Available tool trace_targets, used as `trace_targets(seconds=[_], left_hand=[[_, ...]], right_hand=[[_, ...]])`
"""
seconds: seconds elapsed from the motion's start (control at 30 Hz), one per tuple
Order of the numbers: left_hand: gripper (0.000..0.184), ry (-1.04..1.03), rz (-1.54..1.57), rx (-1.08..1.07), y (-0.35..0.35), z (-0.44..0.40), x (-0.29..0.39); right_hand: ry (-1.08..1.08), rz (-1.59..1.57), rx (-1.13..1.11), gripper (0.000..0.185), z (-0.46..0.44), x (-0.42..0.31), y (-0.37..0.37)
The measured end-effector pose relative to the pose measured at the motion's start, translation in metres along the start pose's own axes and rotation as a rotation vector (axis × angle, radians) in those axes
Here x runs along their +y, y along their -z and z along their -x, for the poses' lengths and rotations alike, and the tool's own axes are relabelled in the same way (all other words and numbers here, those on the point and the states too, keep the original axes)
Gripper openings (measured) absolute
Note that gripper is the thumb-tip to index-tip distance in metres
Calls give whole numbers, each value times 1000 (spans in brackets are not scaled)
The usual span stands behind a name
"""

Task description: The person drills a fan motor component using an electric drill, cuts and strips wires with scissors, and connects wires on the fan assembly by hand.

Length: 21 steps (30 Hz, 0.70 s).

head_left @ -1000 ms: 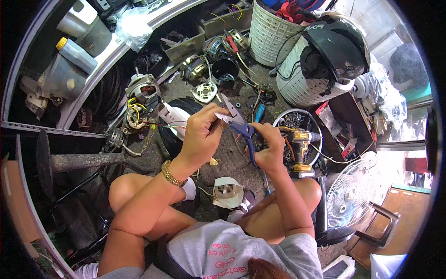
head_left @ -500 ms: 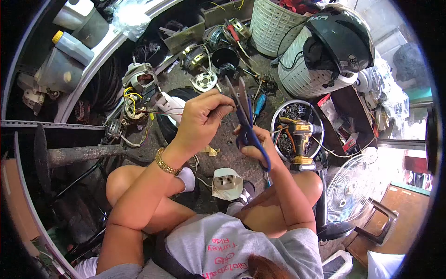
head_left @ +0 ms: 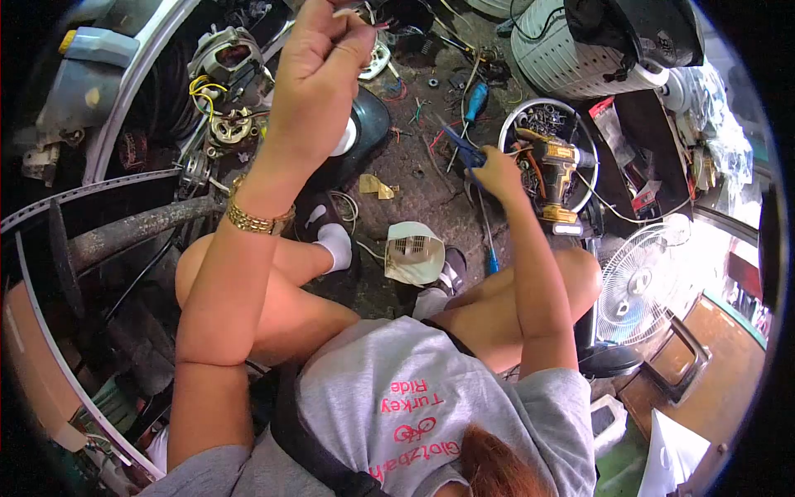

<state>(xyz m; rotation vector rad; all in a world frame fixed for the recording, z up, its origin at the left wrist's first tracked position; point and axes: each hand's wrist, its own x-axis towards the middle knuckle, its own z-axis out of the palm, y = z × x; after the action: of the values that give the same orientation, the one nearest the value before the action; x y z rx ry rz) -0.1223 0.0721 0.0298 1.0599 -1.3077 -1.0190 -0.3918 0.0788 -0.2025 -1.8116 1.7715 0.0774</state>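
My left hand (head_left: 319,83), with a gold watch band at its wrist, is raised at the top, its fingers pinched on a thin wire (head_left: 382,26) whose reddish end sticks out. The rest of the wire is hidden by the fingers. Lower and to the right, my right hand (head_left: 499,176) is closed around blue-handled scissors (head_left: 469,152), held low over the floor and pointing up-left. A blue screwdriver (head_left: 476,101) lies just beyond the scissors. Between my feet sits a white plastic housing (head_left: 414,257) with a slotted vent.
A round tray (head_left: 507,124) of small metal parts carries a yellow cordless drill (head_left: 556,178). Motor parts (head_left: 232,128) and wires lie at the left. A white basket (head_left: 551,58) with a dark helmet stands at the back right, and a white fan (head_left: 638,282) is at my right.
My left hand has moved up and left, away from the scissors. My right hand has shifted right and forward, lowering the scissors toward the floor. The camera view has tilted down.
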Motion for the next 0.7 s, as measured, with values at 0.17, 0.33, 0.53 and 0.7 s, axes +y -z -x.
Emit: trace_targets(seconds=[0.17,0.33,0.53,0.7], left_hand=[[22,12,18,17,1,-5,2],[23,27,30,13,1,-12,4],[24,55,29,-2,10,-18,11],[25,79,-14,-64,33,-23,33]], right_hand=[[-26,6,133,52,-1,-1,-54],[-97,43,272,56,6,0,-91],[-152,73,286,66,26,14,-122],[-63,113,378,54,28,-3,-86]])
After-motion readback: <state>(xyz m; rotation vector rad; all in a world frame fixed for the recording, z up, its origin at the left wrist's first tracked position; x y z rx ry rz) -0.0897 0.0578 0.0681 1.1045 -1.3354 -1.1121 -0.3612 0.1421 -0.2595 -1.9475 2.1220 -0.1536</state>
